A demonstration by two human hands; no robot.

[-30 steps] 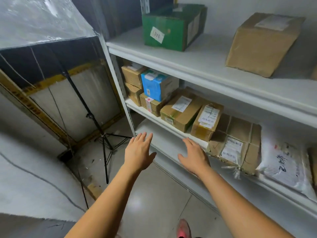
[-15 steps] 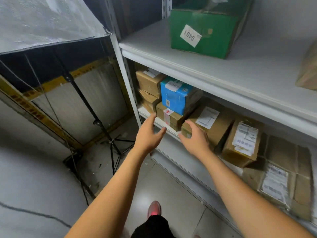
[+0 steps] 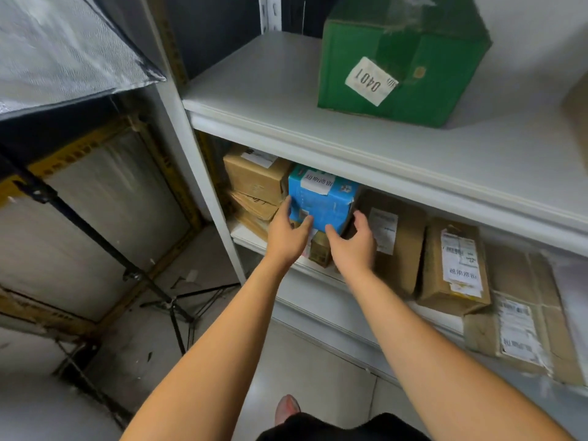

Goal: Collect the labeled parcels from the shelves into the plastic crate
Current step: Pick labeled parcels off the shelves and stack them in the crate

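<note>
Blue parcel (image 3: 321,198) is now reached: left hand (image 3: 288,237) and right hand (image 3: 353,246) curl fingers round its sides, ready to lift.

1. Blue box (image 3: 321,203), in the grip: glossy printed card; matt white paper label (image 3: 315,184) on top.
2. Brown parcel (image 3: 404,249), just right of the grip: matt, rough cardboard.
3. Shelf board (image 3: 286,100) above the grip: smooth, matt white finish.
4. Green box (image 3: 423,71), well above the grip: card, with shiny clear tape (image 3: 401,14).
</note>
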